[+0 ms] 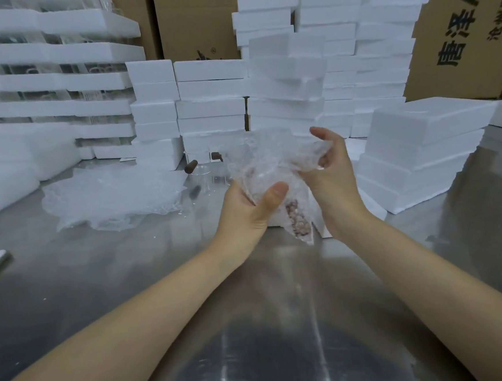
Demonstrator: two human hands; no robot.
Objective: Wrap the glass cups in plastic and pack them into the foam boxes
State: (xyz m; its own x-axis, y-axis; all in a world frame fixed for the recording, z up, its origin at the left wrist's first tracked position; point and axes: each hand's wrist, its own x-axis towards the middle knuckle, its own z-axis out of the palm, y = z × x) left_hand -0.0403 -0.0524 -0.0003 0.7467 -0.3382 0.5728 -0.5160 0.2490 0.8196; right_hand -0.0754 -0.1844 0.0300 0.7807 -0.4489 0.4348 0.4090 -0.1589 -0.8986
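A glass cup [298, 216], part-wrapped in bubble plastic [271, 158], is held over the middle of the steel table [100, 277], the bundle's long axis steep, lower end toward the near edge. It is gripped low by the left hand [249, 210] and pinched high by the right hand [333, 168], to whose right the foam boxes [421, 153] are stacked.

Both bare forearms stretched forward, left hand [250, 211] cupped, thumb pinching down, right hand [331, 175] close beside it, fingers curled inward
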